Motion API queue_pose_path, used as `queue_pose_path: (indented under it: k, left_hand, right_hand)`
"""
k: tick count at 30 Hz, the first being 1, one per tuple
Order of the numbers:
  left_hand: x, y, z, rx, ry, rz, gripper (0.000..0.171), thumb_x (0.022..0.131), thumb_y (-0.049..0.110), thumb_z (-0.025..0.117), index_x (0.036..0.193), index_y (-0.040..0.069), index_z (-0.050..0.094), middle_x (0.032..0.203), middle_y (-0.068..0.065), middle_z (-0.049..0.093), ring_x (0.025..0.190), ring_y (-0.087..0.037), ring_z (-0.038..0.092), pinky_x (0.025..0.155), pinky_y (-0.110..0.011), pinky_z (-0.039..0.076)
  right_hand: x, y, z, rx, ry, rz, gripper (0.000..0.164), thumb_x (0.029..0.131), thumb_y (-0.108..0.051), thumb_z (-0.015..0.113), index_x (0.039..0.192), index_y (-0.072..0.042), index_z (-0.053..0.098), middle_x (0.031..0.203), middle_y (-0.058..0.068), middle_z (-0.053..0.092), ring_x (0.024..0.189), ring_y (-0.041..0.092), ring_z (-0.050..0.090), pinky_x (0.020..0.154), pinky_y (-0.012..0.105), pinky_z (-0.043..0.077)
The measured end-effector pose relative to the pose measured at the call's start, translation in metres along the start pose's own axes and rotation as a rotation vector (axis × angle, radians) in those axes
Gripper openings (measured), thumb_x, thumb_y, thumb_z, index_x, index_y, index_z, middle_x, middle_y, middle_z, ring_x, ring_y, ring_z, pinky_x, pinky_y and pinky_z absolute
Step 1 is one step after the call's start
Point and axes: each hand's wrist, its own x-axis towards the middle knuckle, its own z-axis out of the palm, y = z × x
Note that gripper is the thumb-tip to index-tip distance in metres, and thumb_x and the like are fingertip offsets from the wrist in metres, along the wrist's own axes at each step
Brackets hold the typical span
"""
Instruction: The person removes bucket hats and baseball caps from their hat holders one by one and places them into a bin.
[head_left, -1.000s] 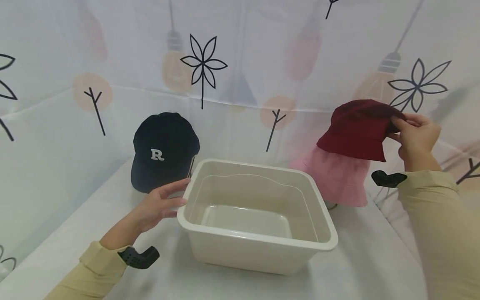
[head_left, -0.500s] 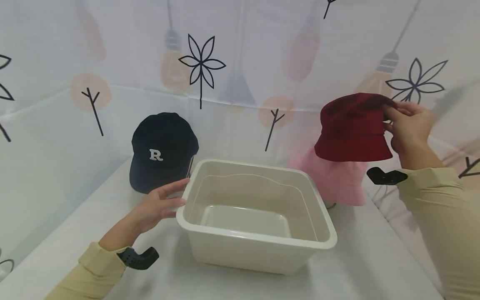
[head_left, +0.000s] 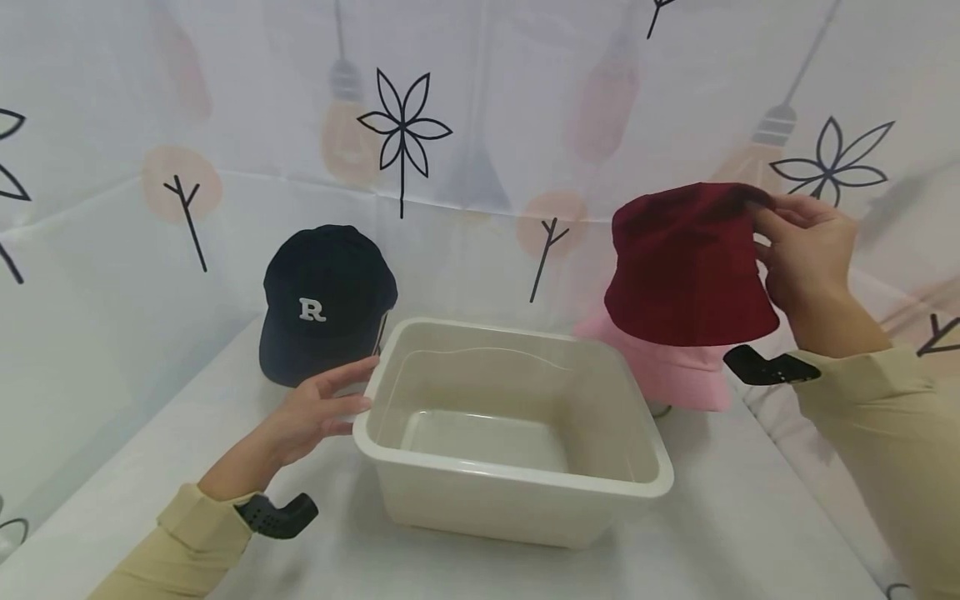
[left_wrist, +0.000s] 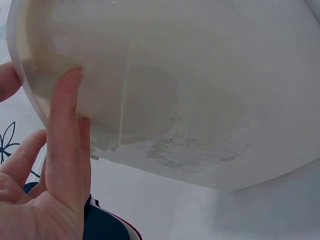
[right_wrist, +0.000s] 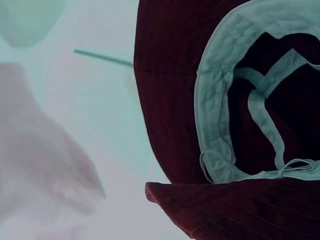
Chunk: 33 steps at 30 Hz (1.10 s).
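Observation:
My right hand [head_left: 813, 258] pinches a dark red bucket hat [head_left: 686, 271] by the right side of its crown, holding it up behind the right end of a cream plastic tub [head_left: 517, 508]. In the right wrist view the hat's white inner band [right_wrist: 215, 105] shows, and the blurred right hand [right_wrist: 45, 155] is at the left. At the tub's left end, my left hand [head_left: 303, 421] touches the rim with extended fingers. The left wrist view shows those fingers [left_wrist: 65, 135] straight against the tub's outer wall [left_wrist: 200, 100]. Nothing lies inside the tub.
A pink bucket hat [head_left: 682, 379] stands behind the tub's right side, partly hidden by the red one. Behind the left side is a navy baseball cap [head_left: 330, 275] with a white R. A patterned white curtain [head_left: 487, 150] hangs behind the white-covered table [head_left: 315, 558].
The right hand has lifted the red bucket hat off the pink one, then brought it left and nearer the tub. The left hand and the tub have stayed in place.

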Motion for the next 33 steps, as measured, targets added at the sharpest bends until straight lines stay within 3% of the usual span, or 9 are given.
queue_pose_path:
  k: [9, 24, 33]
  left_hand:
    - [0.001, -0.002, -0.001, -0.007, -0.003, 0.007, 0.067, 0.087, 0.013, 0.065, 0.144, 0.004, 0.031, 0.148, -0.017, 0.028, 0.133, -0.038, 0.025, 0.092, -0.054, 0.042]
    - [0.000, -0.002, -0.001, -0.007, -0.007, 0.019, 0.068, 0.087, 0.014, 0.065, 0.144, 0.004, 0.031, 0.148, -0.017, 0.028, 0.133, -0.039, 0.023, 0.092, -0.056, 0.040]
    - [0.000, -0.002, -0.001, -0.007, -0.006, 0.013, 0.068, 0.087, 0.014, 0.065, 0.145, 0.004, 0.030, 0.148, -0.017, 0.028, 0.133, -0.039, 0.023, 0.092, -0.058, 0.039]
  right_hand:
    - [-0.027, 0.000, 0.013, -0.044, -0.115, 0.028, 0.016, 0.072, 0.007, 0.075, 0.086, 0.002, 0.070, 0.076, 0.007, 0.069, 0.058, 0.015, 0.065, 0.047, 0.024, 0.052]
    - [-0.061, 0.012, 0.025, -0.119, -0.205, 0.027, 0.010, 0.080, 0.004, 0.068, 0.085, -0.004, 0.073, 0.073, 0.003, 0.069, 0.054, 0.012, 0.061, 0.045, 0.022, 0.049]
    - [-0.081, 0.023, 0.035, -0.215, -0.295, 0.090, 0.009, 0.084, -0.005, 0.068, 0.090, -0.008, 0.073, 0.081, 0.002, 0.069, 0.056, 0.013, 0.062, 0.048, 0.024, 0.052]
